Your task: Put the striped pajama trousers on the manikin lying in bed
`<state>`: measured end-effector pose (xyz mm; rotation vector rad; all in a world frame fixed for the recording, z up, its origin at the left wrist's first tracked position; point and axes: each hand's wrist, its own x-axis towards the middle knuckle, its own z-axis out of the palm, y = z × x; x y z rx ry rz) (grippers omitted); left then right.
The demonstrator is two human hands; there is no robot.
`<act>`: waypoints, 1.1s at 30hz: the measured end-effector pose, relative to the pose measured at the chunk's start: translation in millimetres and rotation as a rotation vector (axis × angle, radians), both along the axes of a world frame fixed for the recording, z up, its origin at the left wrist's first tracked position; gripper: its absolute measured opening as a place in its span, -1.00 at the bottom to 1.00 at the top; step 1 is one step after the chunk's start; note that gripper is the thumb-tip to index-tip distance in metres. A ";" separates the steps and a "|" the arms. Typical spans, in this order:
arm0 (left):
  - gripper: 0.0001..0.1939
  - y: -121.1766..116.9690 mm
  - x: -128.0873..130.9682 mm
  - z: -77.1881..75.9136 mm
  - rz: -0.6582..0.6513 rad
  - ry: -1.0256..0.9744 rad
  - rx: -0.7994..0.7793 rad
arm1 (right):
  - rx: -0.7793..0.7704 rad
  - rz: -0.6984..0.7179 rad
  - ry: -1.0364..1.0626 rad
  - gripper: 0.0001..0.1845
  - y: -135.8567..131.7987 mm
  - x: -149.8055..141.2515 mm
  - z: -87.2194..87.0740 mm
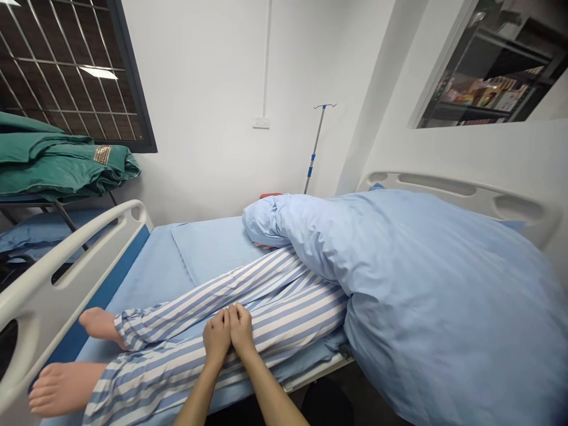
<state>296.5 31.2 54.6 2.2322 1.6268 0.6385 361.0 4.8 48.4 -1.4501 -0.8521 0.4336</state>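
A figure in blue-and-white striped trousers lies on a hospital bed, bare feet toward the footboard. A light blue quilt is bunched over the upper body. My left hand and my right hand rest side by side on the near striped leg, around the knee. The fingers of both are curled and pressed against the fabric. Whether they pinch the cloth is not visible.
The white footboard stands at the left and the white headboard at the right. A blue sheet covers the mattress. An IV pole rises behind the bed. Folded green bedding lies on a neighbouring cot beneath a barred window.
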 end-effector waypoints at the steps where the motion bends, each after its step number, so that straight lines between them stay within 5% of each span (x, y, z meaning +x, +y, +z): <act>1: -0.70 -0.3 -0.2 0.8 -0.002 0.001 -0.001 | -0.006 0.015 -0.006 -0.63 0.2 0.9 0.9; 10: -0.67 -6.6 0.7 7.6 -0.060 -0.022 -0.044 | -0.087 0.064 -0.320 -0.59 -14.0 33.5 36.1; 18: -0.67 -8.8 4.2 9.4 -0.041 0.007 -0.057 | -0.291 -0.062 -0.583 -0.64 -19.8 33.3 -0.3; 25: -0.68 -3.6 5.6 17.0 -0.074 -0.043 -0.122 | -0.163 -0.015 -0.426 -0.58 -21.7 38.1 4.0; 30: -0.66 3.2 27.2 42.4 -0.300 -0.206 -0.065 | -0.037 -0.019 -0.197 -0.59 -10.8 47.6 -1.1; 33: -0.63 -0.7 39.3 36.2 -0.321 -0.287 -0.080 | 0.009 -0.019 -0.099 -0.62 -8.5 51.2 -2.2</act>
